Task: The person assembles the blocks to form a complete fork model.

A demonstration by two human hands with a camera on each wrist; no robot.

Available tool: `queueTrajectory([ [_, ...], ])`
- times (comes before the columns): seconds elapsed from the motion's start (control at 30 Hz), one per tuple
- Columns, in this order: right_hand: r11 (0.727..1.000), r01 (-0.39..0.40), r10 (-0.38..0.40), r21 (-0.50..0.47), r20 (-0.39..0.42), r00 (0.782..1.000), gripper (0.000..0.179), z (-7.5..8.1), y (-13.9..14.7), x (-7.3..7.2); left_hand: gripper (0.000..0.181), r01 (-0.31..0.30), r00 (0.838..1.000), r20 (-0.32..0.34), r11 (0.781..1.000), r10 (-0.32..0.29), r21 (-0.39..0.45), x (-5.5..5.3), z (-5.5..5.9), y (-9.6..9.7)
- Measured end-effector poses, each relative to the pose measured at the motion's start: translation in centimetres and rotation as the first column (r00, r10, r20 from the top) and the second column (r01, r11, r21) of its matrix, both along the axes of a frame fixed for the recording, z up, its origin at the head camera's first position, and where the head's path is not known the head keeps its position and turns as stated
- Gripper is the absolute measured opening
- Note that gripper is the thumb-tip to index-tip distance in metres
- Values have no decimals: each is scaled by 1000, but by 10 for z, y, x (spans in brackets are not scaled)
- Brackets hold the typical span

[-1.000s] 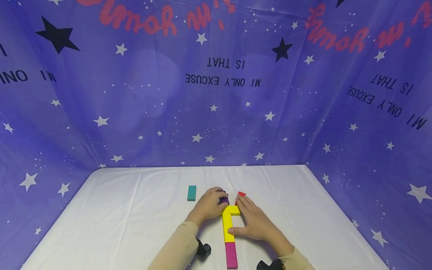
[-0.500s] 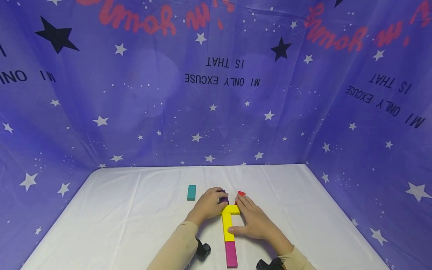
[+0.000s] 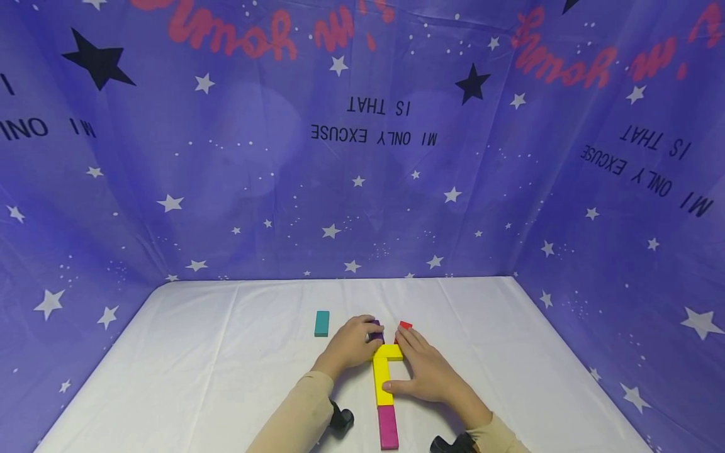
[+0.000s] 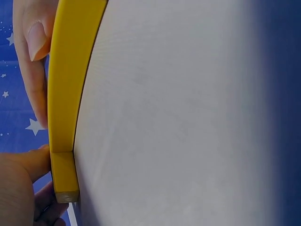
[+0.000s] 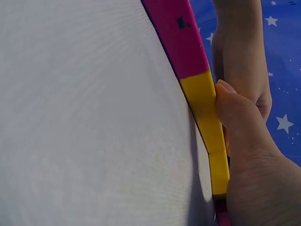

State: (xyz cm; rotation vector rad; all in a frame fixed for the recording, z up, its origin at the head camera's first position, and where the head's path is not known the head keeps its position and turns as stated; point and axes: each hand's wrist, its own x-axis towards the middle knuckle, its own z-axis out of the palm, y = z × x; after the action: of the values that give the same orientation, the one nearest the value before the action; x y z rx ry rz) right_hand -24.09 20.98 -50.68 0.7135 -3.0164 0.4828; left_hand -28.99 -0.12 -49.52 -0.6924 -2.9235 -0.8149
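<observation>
Flat coloured blocks form a joined figure on the white cloth. Its stem is a magenta block end to end with a yellow block; a second yellow block lies crosswise at the far end. Beyond that crosspiece my left hand pinches a purple block between thumb and fingers, partly covering it. My right hand has its fingers extended against a red block, mostly hidden beneath them. Its thumb touches the side of the yellow stem block in the right wrist view.
A teal block lies apart, left of the left hand. Black wrist cameras hang under both forearms near the cloth. Purple star-printed fabric walls in the white-covered table at the back and sides.
</observation>
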Motion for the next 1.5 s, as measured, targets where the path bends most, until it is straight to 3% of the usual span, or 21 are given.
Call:
queueTrajectory([
  [1.5, 1000, 1, -1, 3, -7, 1000, 118, -2, 0, -2, 33, 0, 1000, 5, 1000, 0, -1, 1, -2, 2],
])
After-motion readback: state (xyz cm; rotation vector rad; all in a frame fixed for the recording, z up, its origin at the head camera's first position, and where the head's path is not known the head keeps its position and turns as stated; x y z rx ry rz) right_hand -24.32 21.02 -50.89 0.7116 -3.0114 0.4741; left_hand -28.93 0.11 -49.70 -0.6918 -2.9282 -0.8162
